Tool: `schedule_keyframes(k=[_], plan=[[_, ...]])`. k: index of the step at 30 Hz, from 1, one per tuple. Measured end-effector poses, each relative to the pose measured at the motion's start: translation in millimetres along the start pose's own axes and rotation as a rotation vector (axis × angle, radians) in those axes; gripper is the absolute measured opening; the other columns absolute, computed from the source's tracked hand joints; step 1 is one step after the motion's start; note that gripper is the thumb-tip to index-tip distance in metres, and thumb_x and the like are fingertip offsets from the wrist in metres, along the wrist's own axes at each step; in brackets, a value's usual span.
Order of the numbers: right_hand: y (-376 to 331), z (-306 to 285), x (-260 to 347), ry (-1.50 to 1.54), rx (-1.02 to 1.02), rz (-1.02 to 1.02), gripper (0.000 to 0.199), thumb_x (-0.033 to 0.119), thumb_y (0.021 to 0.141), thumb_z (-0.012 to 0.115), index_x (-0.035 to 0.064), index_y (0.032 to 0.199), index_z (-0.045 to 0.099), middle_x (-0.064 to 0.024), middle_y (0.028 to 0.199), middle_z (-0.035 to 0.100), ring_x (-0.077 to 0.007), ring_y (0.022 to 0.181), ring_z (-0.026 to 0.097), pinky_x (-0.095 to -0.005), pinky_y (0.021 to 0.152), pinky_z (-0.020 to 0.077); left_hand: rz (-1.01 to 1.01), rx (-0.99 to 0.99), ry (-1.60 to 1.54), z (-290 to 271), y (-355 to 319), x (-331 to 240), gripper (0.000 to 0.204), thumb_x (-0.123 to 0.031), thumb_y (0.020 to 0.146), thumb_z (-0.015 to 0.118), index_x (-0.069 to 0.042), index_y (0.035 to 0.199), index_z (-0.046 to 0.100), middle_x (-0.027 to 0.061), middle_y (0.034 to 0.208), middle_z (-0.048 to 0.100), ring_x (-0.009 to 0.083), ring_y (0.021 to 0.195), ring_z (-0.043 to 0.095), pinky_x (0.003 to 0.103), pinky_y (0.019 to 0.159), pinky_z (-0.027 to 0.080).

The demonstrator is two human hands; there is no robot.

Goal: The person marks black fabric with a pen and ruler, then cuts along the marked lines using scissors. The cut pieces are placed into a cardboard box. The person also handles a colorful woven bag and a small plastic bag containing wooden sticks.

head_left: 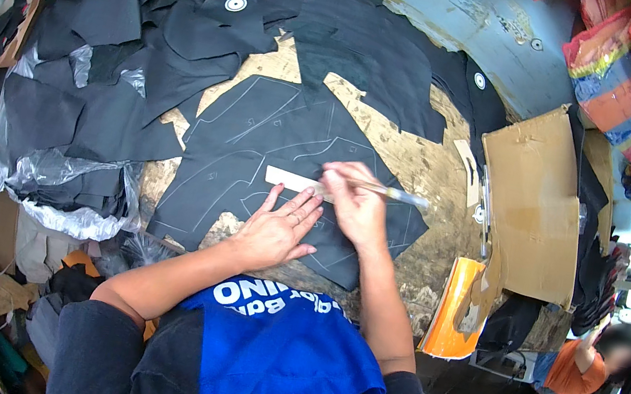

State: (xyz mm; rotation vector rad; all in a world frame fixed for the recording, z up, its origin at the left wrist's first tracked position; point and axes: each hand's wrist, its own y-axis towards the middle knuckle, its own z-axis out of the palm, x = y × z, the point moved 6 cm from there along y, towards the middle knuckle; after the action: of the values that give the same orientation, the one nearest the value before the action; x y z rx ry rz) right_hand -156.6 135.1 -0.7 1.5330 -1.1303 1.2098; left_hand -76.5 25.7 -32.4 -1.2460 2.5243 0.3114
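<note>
A dark sheet of leather-like material (209,153), marked with pale pattern outlines, lies in front of me on the worn table. My left hand (276,228) rests flat on it with fingers spread, fingertips pressing the lower edge of a pale flat template strip (283,178). Just right of it, my right hand (359,211) pinches a pen (407,197) with a clear barrel. The pen slants, its back end pointing right. Its tip is close to the template's right end, but the fingers hide the exact contact.
Black hide pieces (111,13) are heaped at the far left, above a clear plastic bag (79,219). On the right stand a cardboard piece (534,202) and an orange item (456,310). Another pale template (467,171) lies nearby. A person in orange (579,370) is at lower right.
</note>
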Motion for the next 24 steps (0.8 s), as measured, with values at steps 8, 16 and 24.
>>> schedule_keyframes(k=[8, 16, 24], plan=[[8, 63, -3, -0.135, 0.184, -0.088, 0.013, 0.01, 0.082, 0.066, -0.0026, 0.084, 0.063, -0.0101, 0.079, 0.064, -0.0203, 0.068, 0.064, -0.0296, 0.061, 0.0503, -0.026, 0.07, -0.039, 7, -2, 4, 0.058, -0.048, 0.089, 0.051, -0.003, 0.124, 0.054, 0.0199, 0.127, 0.053, 0.0321, 0.128, 0.041, 0.06, 0.11, 0.009], [18, 74, 14, -0.316, 0.187, -0.274, 0.009, 0.006, 0.079, 0.066, -0.0025, 0.08, 0.062, -0.0153, 0.078, 0.063, -0.0306, 0.071, 0.063, -0.0348, 0.061, 0.0503, -0.02, 0.02, -0.146, 5, -1, 5, 0.057, -0.044, 0.087, 0.054, -0.005, 0.128, 0.051, 0.0185, 0.129, 0.051, 0.0323, 0.13, 0.038, 0.06, 0.11, 0.01], [14, 65, 16, -0.37, 0.046, -0.243, 0.007, 0.004, 0.077, 0.066, -0.0016, 0.077, 0.062, -0.016, 0.076, 0.063, -0.0315, 0.069, 0.063, -0.0357, 0.061, 0.0508, -0.023, 0.012, -0.139, -5, 0, 2, 0.059, -0.041, 0.085, 0.057, -0.001, 0.128, 0.05, 0.0167, 0.13, 0.05, 0.0292, 0.13, 0.038, 0.06, 0.11, 0.013]])
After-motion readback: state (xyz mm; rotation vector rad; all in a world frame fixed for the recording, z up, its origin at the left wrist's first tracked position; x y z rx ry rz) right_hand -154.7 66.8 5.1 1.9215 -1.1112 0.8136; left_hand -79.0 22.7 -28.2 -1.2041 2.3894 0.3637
